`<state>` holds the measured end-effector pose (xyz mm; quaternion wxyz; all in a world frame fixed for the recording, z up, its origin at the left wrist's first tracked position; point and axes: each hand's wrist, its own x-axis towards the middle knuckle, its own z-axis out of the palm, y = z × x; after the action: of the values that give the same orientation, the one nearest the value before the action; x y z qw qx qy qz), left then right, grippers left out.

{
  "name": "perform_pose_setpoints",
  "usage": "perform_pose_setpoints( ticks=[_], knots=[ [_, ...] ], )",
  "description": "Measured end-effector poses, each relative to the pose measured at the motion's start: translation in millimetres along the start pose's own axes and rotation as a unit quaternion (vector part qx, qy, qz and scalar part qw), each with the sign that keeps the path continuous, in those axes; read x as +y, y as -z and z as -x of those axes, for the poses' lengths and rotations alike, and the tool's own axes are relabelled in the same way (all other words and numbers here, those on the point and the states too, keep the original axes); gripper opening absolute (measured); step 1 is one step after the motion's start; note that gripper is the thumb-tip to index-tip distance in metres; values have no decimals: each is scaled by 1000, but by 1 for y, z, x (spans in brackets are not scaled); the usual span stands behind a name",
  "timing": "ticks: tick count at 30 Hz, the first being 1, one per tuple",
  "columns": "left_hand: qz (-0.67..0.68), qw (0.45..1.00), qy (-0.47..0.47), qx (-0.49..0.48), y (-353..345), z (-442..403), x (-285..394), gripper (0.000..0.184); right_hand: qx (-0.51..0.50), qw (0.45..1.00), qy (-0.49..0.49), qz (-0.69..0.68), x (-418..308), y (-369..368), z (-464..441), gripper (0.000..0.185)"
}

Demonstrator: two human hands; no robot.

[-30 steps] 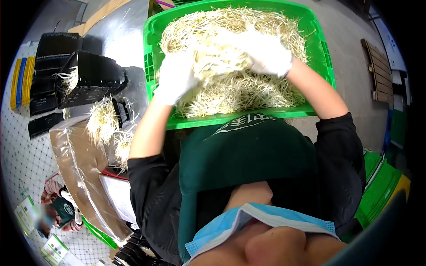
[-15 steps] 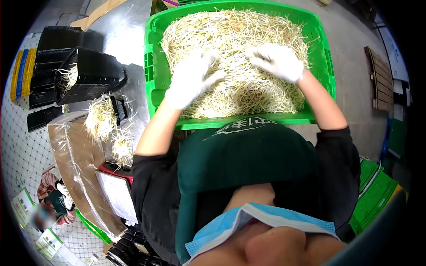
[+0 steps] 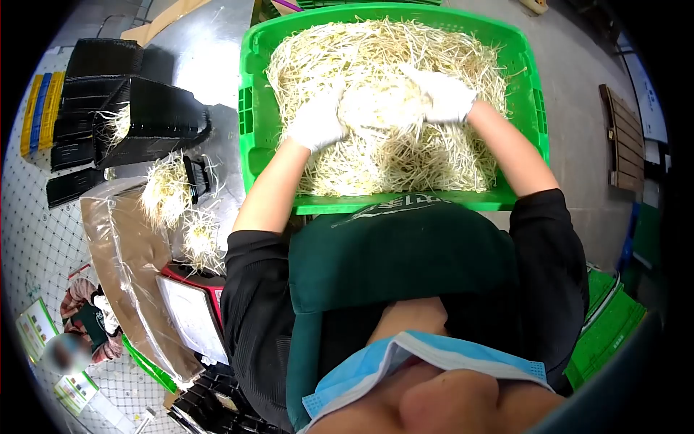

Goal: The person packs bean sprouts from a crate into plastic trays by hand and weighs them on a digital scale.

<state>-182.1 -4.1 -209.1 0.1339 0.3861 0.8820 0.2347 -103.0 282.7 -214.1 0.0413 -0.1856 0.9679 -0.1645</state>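
In the head view, a large green crate (image 3: 249, 69) in front of me holds a deep heap of pale bean sprouts (image 3: 434, 163). My left hand (image 3: 318, 121), in a white glove, is closed against the left side of a bunch of bean sprouts (image 3: 382, 105). From the right, my gloved right hand (image 3: 447, 98) grips the same bunch. Both hands sit over the middle of the heap, with the bunch between them. Some fingertips are hidden among the sprouts.
Left of the crate, a metal table (image 3: 224, 137) bears stacked black trays (image 3: 163, 112) and loose sprout clumps (image 3: 166, 194). A brown plastic-wrapped box (image 3: 130, 253) and a red device (image 3: 191, 278) stand nearer me. A co-worker (image 3: 90, 318) is at lower left. A wooden pallet (image 3: 623, 137) lies right.
My hands have moved closer together and closed on a bunch of bean sprouts. Half a second ago they were spread apart over the heap with nothing visibly held.
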Motion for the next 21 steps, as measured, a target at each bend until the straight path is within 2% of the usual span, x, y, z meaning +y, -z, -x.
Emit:
perform_pose_setpoints(
  ticks=[2,3,4,5,6,7,8,9,10,11,12,13,14,15,16,17,18,19,20,21],
  knots=[
    [22,995,83,-47,30,-3,18,76,-38,985,-72,-151,-12,53,-2,68],
    [79,996,41,-19,47,1,30,61,28,985,-33,-165,-4,61,5,65],
    [153,987,6,42,49,3,31,55,65,964,-10,-258,1,63,12,61],
    [227,967,107,-45,58,1,29,53,1,967,-28,-253,6,68,10,64],
    [212,970,78,-85,62,-4,23,65,-65,965,-47,-248,11,68,7,68],
    [198,971,48,-124,66,-8,17,78,-65,965,-48,-249,14,59,5,68],
    [196,972,45,-122,54,-5,12,78,-100,958,-87,-254,18,45,-2,82],
    [204,971,48,-115,43,-4,6,85,-102,965,-99,-219,17,37,-5,99],
    [143,987,17,-66,26,0,-2,92,-104,971,-111,-185,16,29,-8,117],
    [78,997,-7,-14,10,4,-10,100,-130,981,-119,-75,0,25,-9,118],
    [76,997,-8,-14,1,6,-16,100,-154,979,-129,34,-16,20,-6,118],
    [73,997,-25,23,-6,7,-19,99,-41,989,-106,93,-19,3,0,107],
    [69,995,-41,60,-12,9,-23,99,-44,989,-105,92,-9,0,1,107],
    [153,988,13,29,-8,6,-19,97,-54,944,-183,-271,3,-2,-2,97],
    [152,988,14,27,-4,8,-12,97,-55,766,-235,-596,10,3,-8,86],
    [208,975,60,48,1,9,-3,93,-51,639,-238,-730,17,13,-7,81],
    [263,957,103,71,7,7,2,89,-47,490,-247,-835,19,27,-7,75],
    [156,982,-14,106,11,10,-2,81,-14,758,-196,-621,7,59,4,74],
    [158,982,-15,102,18,13,3,81,18,933,-127,-336,3,73,17,73],
    [204,976,4,77,27,12,12,81,58,833,-24,-550,37,47,26,77]
  ],
)
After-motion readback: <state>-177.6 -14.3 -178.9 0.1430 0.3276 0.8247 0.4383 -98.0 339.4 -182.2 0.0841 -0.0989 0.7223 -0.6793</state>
